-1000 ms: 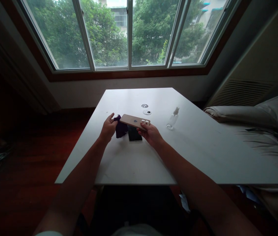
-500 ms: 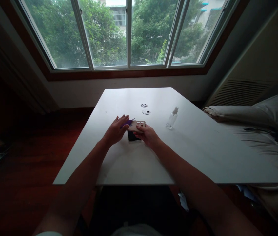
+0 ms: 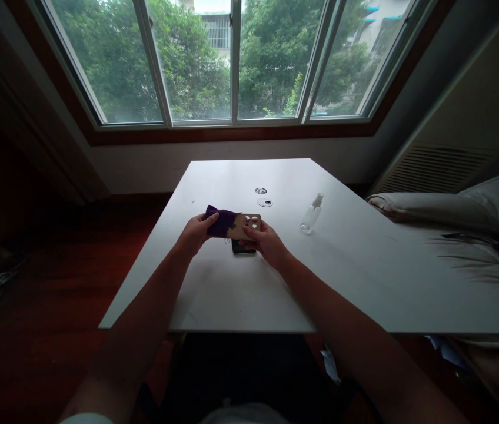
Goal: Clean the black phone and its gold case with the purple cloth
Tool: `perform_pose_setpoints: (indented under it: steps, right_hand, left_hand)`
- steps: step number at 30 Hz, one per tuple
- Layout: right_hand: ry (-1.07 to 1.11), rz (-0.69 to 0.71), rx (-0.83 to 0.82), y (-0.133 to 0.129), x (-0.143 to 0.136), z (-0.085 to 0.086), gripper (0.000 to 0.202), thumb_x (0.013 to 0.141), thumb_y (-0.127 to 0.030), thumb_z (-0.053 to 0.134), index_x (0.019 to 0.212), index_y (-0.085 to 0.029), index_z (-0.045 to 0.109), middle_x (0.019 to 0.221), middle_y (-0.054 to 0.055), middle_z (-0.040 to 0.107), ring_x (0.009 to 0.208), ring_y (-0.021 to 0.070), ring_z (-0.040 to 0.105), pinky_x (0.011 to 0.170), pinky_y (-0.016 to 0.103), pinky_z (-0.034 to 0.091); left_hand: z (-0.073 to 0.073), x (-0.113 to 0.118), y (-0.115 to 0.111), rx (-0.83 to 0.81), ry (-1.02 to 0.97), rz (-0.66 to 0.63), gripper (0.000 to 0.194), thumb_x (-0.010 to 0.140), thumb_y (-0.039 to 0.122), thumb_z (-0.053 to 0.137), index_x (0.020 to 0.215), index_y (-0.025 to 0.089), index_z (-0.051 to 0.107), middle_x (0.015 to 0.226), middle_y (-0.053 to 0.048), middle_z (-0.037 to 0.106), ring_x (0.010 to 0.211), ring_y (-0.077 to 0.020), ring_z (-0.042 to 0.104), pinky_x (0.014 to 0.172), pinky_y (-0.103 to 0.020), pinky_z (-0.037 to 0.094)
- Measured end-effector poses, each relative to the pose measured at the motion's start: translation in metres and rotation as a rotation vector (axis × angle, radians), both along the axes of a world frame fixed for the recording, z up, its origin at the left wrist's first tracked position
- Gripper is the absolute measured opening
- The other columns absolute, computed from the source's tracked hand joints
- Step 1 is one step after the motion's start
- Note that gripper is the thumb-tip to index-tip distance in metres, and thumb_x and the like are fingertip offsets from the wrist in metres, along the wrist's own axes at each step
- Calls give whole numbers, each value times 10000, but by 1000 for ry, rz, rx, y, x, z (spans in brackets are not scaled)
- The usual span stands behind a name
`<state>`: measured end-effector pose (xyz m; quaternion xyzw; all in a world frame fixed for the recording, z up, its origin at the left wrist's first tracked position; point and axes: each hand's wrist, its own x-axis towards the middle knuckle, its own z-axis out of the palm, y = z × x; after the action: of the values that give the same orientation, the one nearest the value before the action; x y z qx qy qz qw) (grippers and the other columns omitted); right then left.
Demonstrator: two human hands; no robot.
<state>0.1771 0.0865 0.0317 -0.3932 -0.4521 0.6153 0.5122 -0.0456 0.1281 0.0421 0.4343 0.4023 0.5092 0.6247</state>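
Observation:
My right hand grips the camera-hole end of a beige phone case, thumb on top and fingers underneath. Over the left part of the case lies a purple cloth, its edge ragged. My left hand is closed on the cloth at that end, with its thumb pressed on top; whether it also pinches the case under the cloth is hidden. Just below the case, a dark phone lies flat on the white table, partly covered by the case and my right fingers.
A clear spray bottle stands to the right of my hands. Farther back lie two flat round pieces, one dark-patterned and one pale. Beyond the table is a window; a cushioned seat stands at the right.
My left hand has gone from lying flat with fingers stretched over the purple cloth to gripping it at the left end. More of the cloth now shows, spread over the case.

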Motion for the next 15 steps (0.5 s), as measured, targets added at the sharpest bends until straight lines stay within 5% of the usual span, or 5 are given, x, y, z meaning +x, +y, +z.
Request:
perform_pose_setpoints:
  steps: [5, 9, 15]
  right_hand:
    - [-27, -75, 6, 1, 1, 0, 437, 782, -375, 823, 1141, -187, 660, 984, 85, 748, 650, 151, 684, 495, 219, 541]
    - [-4, -101, 37, 3, 4, 0, 383, 801, -394, 805, 1103, -201, 669, 959, 64, 737, 657, 140, 670, 490, 210, 526]
    - [-5, -104, 37, 3, 3, 0, 385, 803, -397, 802, 1100, -202, 653, 976, 61, 731, 666, 143, 678, 486, 206, 516]
  left_hand:
    - [4, -2, -6, -24, -67, -116, 437, 804, 329, 835, 1131, 67, 711, 1141, -188, 738, 1011, -278, 729, 951, -414, 597]
    - [-1, 1, -4, -24, 63, -91, 520, 824, 462, 799, 1160, 80, 692, 1159, -201, 724, 1060, -306, 709, 954, -449, 581]
    - [-16, 0, 3, 260, 581, 475, 794, 756, 491, 843, 1393, 142, 521, 1424, -219, 527, 1281, -347, 544, 1071, -489, 460]
